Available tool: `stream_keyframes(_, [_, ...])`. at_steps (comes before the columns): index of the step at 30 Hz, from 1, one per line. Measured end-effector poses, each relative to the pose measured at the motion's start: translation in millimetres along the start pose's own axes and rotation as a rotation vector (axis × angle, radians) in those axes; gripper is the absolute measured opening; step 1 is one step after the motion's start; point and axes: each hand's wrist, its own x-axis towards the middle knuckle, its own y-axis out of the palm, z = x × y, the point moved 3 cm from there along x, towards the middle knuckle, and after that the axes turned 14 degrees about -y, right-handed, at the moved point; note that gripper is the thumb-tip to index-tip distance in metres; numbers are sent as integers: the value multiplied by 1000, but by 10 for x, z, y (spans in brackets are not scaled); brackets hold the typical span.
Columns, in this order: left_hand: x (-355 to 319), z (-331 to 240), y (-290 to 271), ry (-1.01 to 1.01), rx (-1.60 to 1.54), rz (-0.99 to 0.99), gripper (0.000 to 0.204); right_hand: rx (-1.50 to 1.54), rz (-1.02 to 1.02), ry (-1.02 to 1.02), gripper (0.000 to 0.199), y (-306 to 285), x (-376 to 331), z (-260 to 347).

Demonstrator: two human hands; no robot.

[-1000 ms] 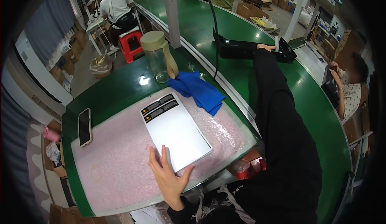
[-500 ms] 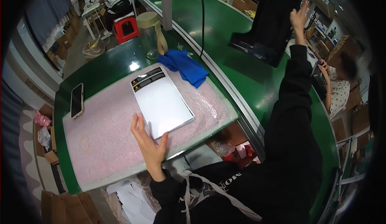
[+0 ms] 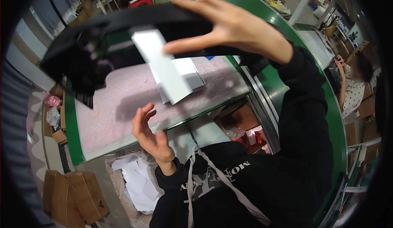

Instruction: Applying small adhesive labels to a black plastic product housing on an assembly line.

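1. Up near the camera, the right hand [image 3: 233, 27] grips a wide, flat black device [image 3: 123, 35] by its upper edge, fingers [image 3: 192, 3] curled over the top and thumb pressed against the near face. The device hangs in the air above the pink foam mat [image 3: 123, 105] on the green surface [image 3: 73, 129], touching neither.
2. Its long axis runs roughly left to right across the view, dipping toward the left; the broad face is turned toward the person.
3. A white strip [image 3: 163, 64] hangs from that face, sloping down to the right. Whether it is fixed on or only loose cannot be told.
4. As a judgement, the device looks stiff and fairly heavy, with a smooth shell that could slip; held at one edge, it will tend to swing. A hold on both ends would steady it better.
5. The left hand [image 3: 149, 134] is spread and holds nothing, raised just below the device and above the mat's near edge.
6. A white flat box [image 3: 184, 74] lies on the mat beneath the device. Cardboard boxes [image 3: 75, 195] and white paper scraps [image 3: 135, 179] lie on the floor below.
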Motion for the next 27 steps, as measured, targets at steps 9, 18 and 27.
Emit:
stream_keyframes(9, [420,-63,-441,-336,-417,-282,58,139,-78,-193,72,316,515,643])
stream_keyframes(18, [195,-249,-310,-494,-363,-414,55,751,-187,-168,45,151,512,892])
stream_keyframes(27, [-155,-372,-335,198,886,-480,51,460,-346,-483,24,13,752,1398])
